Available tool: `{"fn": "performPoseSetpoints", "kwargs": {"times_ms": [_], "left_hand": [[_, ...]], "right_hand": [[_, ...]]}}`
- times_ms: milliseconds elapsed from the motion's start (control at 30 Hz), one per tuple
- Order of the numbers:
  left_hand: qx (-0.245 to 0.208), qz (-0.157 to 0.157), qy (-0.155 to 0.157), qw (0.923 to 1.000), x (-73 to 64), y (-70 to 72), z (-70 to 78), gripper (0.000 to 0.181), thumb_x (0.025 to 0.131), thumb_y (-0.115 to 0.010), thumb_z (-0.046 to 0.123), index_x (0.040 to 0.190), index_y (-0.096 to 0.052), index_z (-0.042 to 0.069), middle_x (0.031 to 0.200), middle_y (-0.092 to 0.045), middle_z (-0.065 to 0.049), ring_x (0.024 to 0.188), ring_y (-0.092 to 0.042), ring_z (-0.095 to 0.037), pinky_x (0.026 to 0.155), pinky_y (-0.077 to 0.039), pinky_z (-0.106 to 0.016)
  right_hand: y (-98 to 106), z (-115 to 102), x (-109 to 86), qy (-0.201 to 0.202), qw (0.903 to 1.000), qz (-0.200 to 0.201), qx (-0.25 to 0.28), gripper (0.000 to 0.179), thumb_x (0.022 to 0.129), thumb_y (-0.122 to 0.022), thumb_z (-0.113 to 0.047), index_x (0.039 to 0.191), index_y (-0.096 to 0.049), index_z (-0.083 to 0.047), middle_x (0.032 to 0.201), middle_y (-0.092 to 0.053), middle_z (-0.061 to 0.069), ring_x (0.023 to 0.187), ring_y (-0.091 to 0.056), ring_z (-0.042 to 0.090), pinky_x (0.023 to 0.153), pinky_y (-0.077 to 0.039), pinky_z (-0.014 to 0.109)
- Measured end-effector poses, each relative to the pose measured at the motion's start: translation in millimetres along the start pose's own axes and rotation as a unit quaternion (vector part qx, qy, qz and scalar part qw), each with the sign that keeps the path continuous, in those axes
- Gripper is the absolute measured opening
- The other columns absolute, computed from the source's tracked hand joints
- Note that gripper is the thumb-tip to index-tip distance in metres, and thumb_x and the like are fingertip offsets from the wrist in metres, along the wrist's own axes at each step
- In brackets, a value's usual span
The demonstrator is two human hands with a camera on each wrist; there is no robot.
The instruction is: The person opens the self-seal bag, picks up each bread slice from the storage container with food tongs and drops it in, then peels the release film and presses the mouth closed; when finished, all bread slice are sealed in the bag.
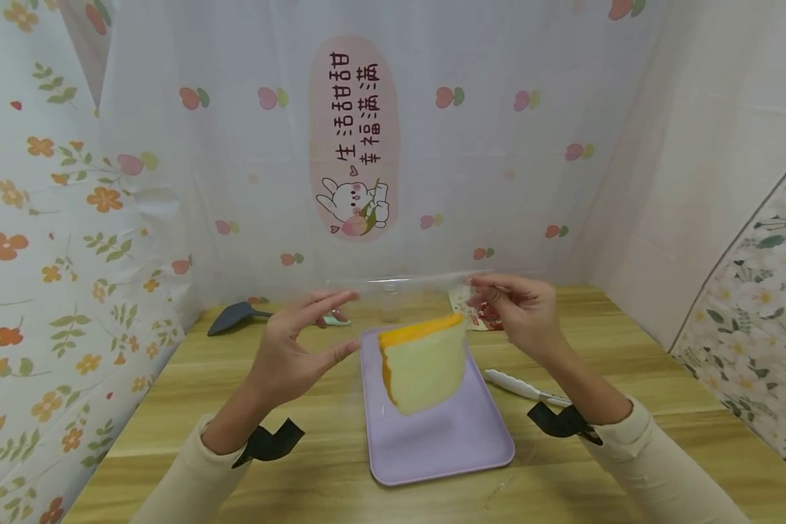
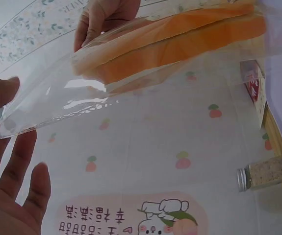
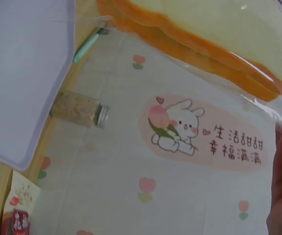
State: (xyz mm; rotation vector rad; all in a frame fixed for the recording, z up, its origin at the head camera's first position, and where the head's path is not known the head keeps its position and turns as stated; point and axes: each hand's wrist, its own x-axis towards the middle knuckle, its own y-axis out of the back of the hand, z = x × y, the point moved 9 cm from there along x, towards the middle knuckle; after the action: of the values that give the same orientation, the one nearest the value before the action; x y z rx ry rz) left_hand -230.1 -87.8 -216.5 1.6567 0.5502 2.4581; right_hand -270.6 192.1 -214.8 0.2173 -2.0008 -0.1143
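A clear plastic bag with two slices of bread inside hangs tilted above a lilac tray. The bread is pale with orange crust. My right hand pinches the upper right edge of the bag between thumb and fingers. On the other side, my left hand stands at the bag's left end, thumb and fingers spread apart. In the left wrist view its fingers touch the film near a corner. Only part of the right hand shows in the right wrist view.
A dark spatula lies at the back left. White-handled tongs rest right of the tray. Behind it are a small jar with a metal lid, a printed packet and a mint-green handle. Patterned curtains enclose the table.
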Motion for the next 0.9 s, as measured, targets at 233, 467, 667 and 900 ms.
{"fn": "performPoseSetpoints", "kwargs": {"times_ms": [233,467,667,900], "left_hand": [[-0.076,0.021,-0.023,0.9966,-1.7,-1.0,-0.4,0.062,0.071,-0.071,-0.028,0.129,-0.058,-0.012,0.12,-0.063,-0.016,0.08,-0.065,-0.016,0.076,-0.056,-0.022],[-0.183,0.07,-0.04,0.9799,-0.6,8.1,0.4,0.042,0.084,-0.067,-0.017,0.125,-0.057,-0.017,0.121,-0.062,-0.014,0.085,-0.064,-0.017,0.077,-0.057,-0.026],[-0.186,0.101,-0.02,0.9771,-3.4,14.1,-2.9,0.019,0.085,-0.069,-0.014,0.102,-0.06,-0.017,0.116,-0.069,-0.015,0.089,-0.068,-0.016,0.078,-0.056,-0.025],[-0.142,0.097,0.035,0.9845,-8.0,14.2,-10.9,0.018,0.079,-0.064,-0.027,0.087,-0.068,-0.011,0.1,-0.073,-0.013,0.097,-0.071,-0.018,0.081,-0.056,-0.026]], "right_hand": [[-7.0,14.1,-6.2,-0.114,0.9914,-0.044,0.046,0.033,0.084,-0.069,0.015,0.117,-0.066,0.012,0.095,-0.076,0.006,0.068,-0.069,0.014,0.051,-0.051,0.019],[-17.2,12.2,-8.7,-0.123,0.9899,-0.041,0.058,0.029,0.077,-0.076,0.015,0.106,-0.068,0.012,0.112,-0.072,0.01,0.079,-0.07,0.017,0.066,-0.057,0.024],[-13.1,7.5,-5.6,-0.09,0.9956,-0.01,0.025,0.005,0.085,-0.067,0.016,0.085,-0.069,0.011,0.098,-0.074,0.008,0.088,-0.071,0.015,0.068,-0.055,0.02],[-16.9,5.3,-5.9,-0.072,0.9973,-0.014,-0.001,0.017,0.085,-0.062,0.022,0.095,-0.07,0.011,0.099,-0.074,0.004,0.087,-0.071,0.014,0.072,-0.056,0.022]]}}
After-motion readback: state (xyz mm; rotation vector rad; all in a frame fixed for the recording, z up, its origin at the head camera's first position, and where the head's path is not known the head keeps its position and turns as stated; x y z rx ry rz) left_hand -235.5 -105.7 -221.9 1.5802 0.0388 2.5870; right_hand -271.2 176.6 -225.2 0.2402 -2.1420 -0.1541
